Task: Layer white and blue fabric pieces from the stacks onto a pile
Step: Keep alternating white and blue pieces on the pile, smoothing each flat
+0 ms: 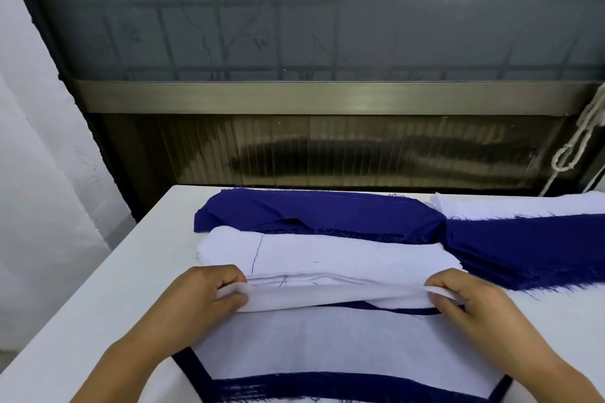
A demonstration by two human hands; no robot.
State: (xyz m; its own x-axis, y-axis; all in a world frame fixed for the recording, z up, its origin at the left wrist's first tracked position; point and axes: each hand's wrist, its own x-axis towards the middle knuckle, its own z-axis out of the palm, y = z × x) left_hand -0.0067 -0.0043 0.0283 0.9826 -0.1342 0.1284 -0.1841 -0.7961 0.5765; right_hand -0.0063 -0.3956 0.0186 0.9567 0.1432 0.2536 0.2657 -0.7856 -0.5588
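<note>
**White piece lifted by both ends, over the pile**

Nearest me lies the layered pile of white and blue fabric (pixel 347 347), a white sheet on top with frayed dark blue edges showing round it, so I judge the next layer must land square on that outline.

My left hand (pixel 209 296) has its fingers curled round the left end of the long white fabric piece (pixel 334 294), thumb on top, pinching it firmly. I hold it by the ends so the cloth stays stretched and does not fold on itself.

Beyond it sits the stack of white fabric pieces (pixel 327 255), touching the piece I hold, and behind that the stack of dark blue fabric pieces (pixel 314 213), both within easy reach on the white table (pixel 98 288).

My right hand (pixel 471 304) pinches the right end likewise, fingers curled. Further right lies a second spread of dark blue fabric (pixel 530 249).
</note>
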